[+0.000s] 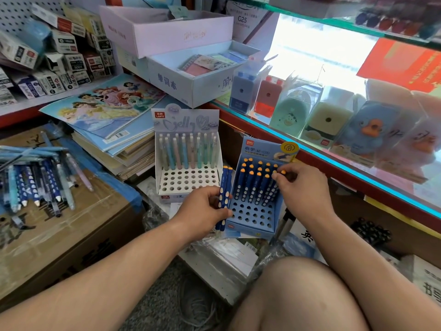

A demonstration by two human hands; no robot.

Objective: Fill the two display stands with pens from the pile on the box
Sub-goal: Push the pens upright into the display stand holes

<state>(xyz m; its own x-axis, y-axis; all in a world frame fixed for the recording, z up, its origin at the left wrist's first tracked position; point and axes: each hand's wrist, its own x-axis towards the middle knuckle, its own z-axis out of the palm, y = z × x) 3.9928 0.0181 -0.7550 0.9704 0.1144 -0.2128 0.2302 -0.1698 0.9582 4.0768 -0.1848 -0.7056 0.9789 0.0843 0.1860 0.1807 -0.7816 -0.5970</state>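
Observation:
A blue display stand [250, 218] in front of me holds several dark blue pens with orange caps in its back rows; its front holes are bare. My right hand [298, 187] pinches the orange top of a pen [274, 185] standing at the right of that stand. My left hand [202, 211] grips two dark blue pens [224, 187] upright, just left of the stand. A white stand [188, 180] behind holds pastel pens in its back rows. The pile of pens [35, 180] lies on the cardboard box [71, 223] at left.
Stacked books and a princess poster [105, 103] lie behind the box. A glass showcase [334, 130] with sharpeners runs along the right. Open cardboard trays [191, 75] sit above the stands. Plastic-wrapped packs [226, 259] cover the floor by my knee [298, 295].

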